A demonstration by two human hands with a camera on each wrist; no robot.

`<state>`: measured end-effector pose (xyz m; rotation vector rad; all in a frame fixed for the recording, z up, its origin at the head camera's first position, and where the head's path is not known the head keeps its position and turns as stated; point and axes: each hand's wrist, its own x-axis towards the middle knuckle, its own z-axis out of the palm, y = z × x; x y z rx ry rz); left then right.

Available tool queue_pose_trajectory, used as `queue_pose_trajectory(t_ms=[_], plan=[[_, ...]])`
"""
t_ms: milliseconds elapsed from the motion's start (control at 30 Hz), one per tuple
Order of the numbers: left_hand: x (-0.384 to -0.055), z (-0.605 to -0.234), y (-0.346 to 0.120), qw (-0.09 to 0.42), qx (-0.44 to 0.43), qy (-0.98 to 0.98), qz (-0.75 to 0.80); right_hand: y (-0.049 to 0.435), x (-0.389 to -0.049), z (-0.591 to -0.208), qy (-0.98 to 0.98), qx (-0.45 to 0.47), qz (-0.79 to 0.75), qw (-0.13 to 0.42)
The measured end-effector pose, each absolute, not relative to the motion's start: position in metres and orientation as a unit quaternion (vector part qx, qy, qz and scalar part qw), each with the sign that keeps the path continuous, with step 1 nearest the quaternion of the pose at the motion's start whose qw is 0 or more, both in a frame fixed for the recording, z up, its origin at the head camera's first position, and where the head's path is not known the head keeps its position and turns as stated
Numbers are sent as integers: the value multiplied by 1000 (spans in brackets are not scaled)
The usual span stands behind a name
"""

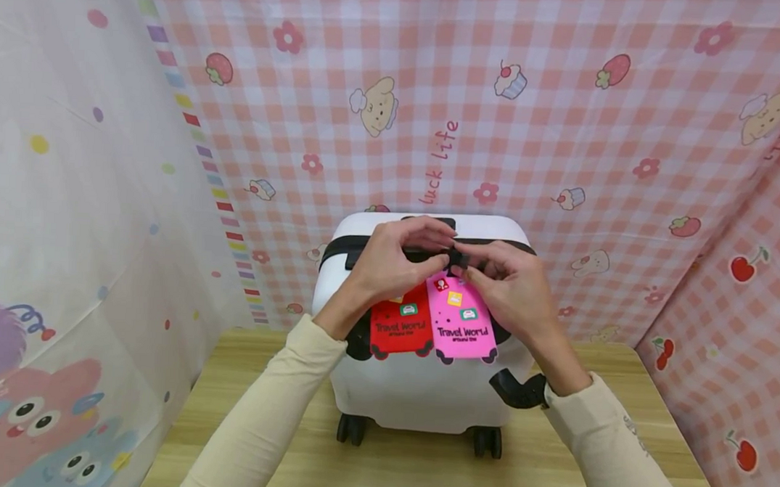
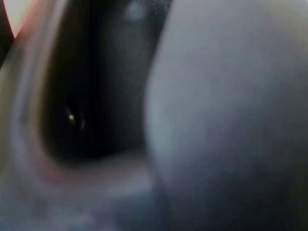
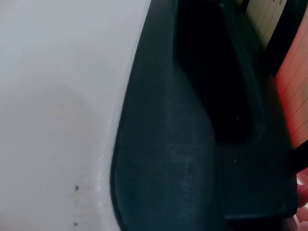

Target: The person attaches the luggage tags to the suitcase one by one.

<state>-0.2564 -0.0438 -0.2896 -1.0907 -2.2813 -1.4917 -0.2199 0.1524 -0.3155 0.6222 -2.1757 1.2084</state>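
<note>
A white suitcase [image 1: 422, 397] with black trim stands upright in the head view. A red luggage tag [image 1: 401, 331] and a pink luggage tag [image 1: 463, 337] hang side by side on its front, below the black handle. At the top of the pink tag, my left hand [image 1: 396, 257] and right hand [image 1: 515, 289] meet and pinch its small black strap [image 1: 456, 259]. Fingers partly hide the strap. The right wrist view shows the black handle housing [image 3: 168, 159] close up, with a tag's lined back [image 3: 294, 91] beyond it. Blur fills the left wrist view.
Under the suitcase is a wooden tabletop [image 1: 412, 477], on which its black wheels [image 1: 488, 442] stand. A pink checked cloth [image 1: 475, 95] hangs close behind. White patterned cloth [image 1: 72, 186] covers the left side. A black wrist strap [image 1: 519, 389] sits at the right cuff.
</note>
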Motion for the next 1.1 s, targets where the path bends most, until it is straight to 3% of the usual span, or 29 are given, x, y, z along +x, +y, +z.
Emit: queue_pose_trajectory(t_ms=[333,1100], plan=[[-257,-291,-46,114,-384,-779,-483,151,-218,-315,-816,209,461,279],[-258,-293,-44,155,-402,-777,-459,154,-217,-317,-789,262,474,290]])
